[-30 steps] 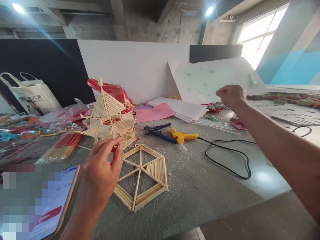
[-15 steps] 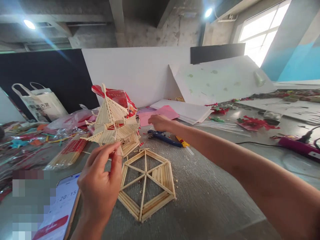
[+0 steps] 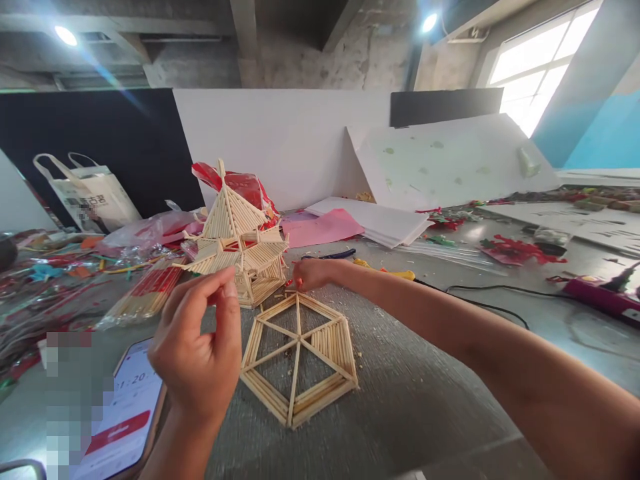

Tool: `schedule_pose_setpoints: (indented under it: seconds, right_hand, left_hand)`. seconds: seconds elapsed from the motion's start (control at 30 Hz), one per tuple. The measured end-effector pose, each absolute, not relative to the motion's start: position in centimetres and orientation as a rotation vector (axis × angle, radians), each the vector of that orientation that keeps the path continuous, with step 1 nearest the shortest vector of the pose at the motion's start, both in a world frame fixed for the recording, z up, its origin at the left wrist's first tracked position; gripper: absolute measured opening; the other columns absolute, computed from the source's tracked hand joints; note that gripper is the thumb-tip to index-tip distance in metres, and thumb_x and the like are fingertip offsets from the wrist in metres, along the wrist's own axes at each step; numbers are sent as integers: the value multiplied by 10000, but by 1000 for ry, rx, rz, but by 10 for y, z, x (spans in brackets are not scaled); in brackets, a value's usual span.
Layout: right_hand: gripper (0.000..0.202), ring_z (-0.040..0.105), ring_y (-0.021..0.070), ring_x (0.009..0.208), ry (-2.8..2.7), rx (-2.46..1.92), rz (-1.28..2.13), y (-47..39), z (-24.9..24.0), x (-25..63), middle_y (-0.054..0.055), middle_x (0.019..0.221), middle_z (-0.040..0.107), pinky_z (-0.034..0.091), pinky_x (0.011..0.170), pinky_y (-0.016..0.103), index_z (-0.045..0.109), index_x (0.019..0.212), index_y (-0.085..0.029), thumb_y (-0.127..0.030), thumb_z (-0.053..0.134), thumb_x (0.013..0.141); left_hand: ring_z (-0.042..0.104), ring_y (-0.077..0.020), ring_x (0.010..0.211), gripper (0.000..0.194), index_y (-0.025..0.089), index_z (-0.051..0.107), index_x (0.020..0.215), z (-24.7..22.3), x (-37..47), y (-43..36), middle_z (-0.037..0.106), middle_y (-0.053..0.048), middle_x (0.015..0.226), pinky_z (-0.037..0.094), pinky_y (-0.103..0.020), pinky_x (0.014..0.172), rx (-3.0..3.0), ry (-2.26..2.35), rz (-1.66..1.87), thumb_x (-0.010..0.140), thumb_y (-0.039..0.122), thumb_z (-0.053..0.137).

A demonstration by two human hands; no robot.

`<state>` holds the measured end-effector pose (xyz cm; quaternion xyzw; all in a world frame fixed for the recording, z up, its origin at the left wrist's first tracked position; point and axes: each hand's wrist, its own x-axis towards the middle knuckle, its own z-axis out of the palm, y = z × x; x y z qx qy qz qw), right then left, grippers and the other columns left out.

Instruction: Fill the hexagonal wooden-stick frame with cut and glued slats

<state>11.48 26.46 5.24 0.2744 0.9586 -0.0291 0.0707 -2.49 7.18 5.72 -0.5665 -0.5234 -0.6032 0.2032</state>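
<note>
My left hand (image 3: 197, 347) is raised with thumb and forefinger pinched together; whatever may be between them is too small to make out. Behind its fingertips stands a tiered pagoda model (image 3: 233, 217) built from thin wooden sticks. My right hand (image 3: 309, 275) reaches across from the right, its fingers curled low beside the model's base, close to a tiny red piece (image 3: 289, 283). Its fingertips are mostly hidden. Flat on the table between my hands lies a hexagonal stick frame (image 3: 299, 339) with spokes; sticks fill one right-hand section, while others are partly lined along the rim.
Blue-handled pliers (image 3: 337, 255) and a yellow tool (image 3: 395, 273) lie beyond my right forearm. A phone (image 3: 125, 407) is at lower left, near bundled sticks (image 3: 147, 293). Pink paper (image 3: 323, 228), white boards (image 3: 373, 221) and a purple power strip (image 3: 603, 297) lie further out.
My right hand has come down and nearer, from over the pink paper to beside the model's base. The pliers and yellow tool lie differently. My left hand keeps its pinch.
</note>
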Motion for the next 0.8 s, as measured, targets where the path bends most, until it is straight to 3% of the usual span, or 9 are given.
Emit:
schedule_pose_setpoints:
  seconds: [0.2,0.4,0.53,0.8]
  right_hand:
    - [179,495,117,640,2887,853,-82,247,77,140,72,758,635,321,586,243,651,776,-86,-128,494,702]
    - [127,478,77,612,2840,603,-701,194,100,164,-11,668,564,346,576,202,610,774,-115,-161,509,712]
    - [114,466,72,602,2813,473,-803,179,93,161,-20,639,543,340,562,201,603,746,-109,-141,504,701]
    - [146,450,126,591,2880,874,74,220,71,155,74,716,618,274,534,271,646,729,-113,-195,529,698]
  left_hand:
    - [582,-132,716,179,172,614,973,57,-25,81,638,-37,875,486,-301,739,-1749,-1447,-1490,807,183,548]
    - [590,-176,854,182,218,617,988,39,-11,90,635,-34,935,477,-339,768,-2287,-1398,-1088,829,230,528]
    - [592,-182,824,134,215,634,914,31,-7,93,651,-24,863,476,-349,743,-2399,-1357,-961,829,227,531]
    - [614,-151,746,164,190,659,904,53,-34,86,679,-34,844,466,-285,740,-1714,-1502,-1390,799,281,572]
